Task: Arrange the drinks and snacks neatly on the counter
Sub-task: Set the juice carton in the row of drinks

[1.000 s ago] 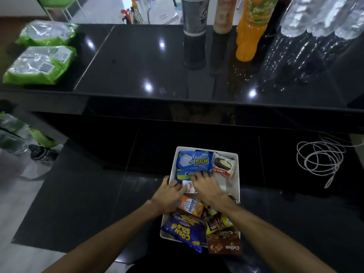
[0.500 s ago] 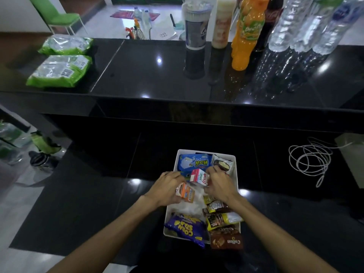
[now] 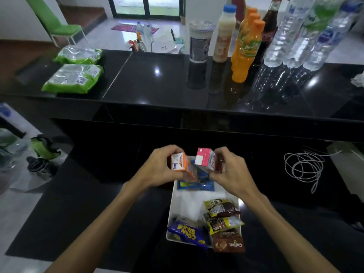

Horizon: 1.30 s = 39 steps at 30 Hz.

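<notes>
The left hand (image 3: 157,170) grips an orange drink carton (image 3: 180,163) and the right hand (image 3: 230,174) grips a pink-and-white drink carton (image 3: 205,159). In each hand the fingers (image 3: 172,149) curl over the far side of the carton and the thumb presses the near side. Both cartons are tilted, just beside each other, and held above the far end of the white tray (image 3: 175,205), touching nothing below. Taking one carton per hand probably allows a single transfer to the bench (image 3: 157,91). There the orange juice bottles (image 3: 244,54) and water bottles (image 3: 281,36) stand upright at the right and green packets (image 3: 72,77) lie flat at the left, so the cartons likely belong beside the drinks. The Corn Star packet (image 3: 187,233) and Collon packet (image 3: 229,243) lie in the tray.
</notes>
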Tool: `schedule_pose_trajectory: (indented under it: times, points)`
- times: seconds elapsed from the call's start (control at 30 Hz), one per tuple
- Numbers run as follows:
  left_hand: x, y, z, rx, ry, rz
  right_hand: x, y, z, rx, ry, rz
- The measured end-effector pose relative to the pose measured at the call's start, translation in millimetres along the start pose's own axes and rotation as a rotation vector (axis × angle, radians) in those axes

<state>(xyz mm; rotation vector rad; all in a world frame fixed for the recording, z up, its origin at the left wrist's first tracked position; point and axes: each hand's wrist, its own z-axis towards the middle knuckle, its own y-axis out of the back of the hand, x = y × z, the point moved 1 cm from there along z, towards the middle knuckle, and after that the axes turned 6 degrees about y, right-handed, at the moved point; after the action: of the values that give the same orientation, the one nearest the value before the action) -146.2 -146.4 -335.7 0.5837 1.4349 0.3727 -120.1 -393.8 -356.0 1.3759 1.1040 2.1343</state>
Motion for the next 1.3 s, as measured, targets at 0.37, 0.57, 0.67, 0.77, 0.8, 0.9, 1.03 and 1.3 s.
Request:
schedule_pose_trajectory:
  times: [0.37,0.57,0.67,0.77,0.8,0.9,1.03,1.3]
  points:
    - [-115.0,138.1,45.8,-0.161,-0.217,-0.028,87.4,94.1,91.1,-0.373,0.227,0.299]
    - [-117.4,140.6,103.0,-0.338,-0.316,0.137,71.8,91.8,158.8,-0.397,0.153,0.406]
    - [-100.6,131.5,127.1,-0.315,-0.236,0.085,59.5,85.1,178.8,-0.319,0.136,0.448]
    - [-89.4,127.6,143.5,-0.320,-0.214,0.047,45.8,80.4,187.5,-0.294,0.111,0.464]
    - [-85.9,125.6,146.1,-0.339,-0.218,0.026,41.9,79.4,188.7,-0.305,0.100,0.471]
    - [-68.0,114.5,148.1,-0.417,-0.190,-0.043,34.1,76.1,190.1,-0.327,0.082,0.492]
    - [-46.4,112.4,150.9,-0.433,-0.096,-0.072,31.4,72.3,190.1,-0.329,0.104,0.503]
    - [-33.8,137.7,166.5,-0.223,-0.034,0.131,22.4,64.0,187.8,-0.327,0.106,0.543]
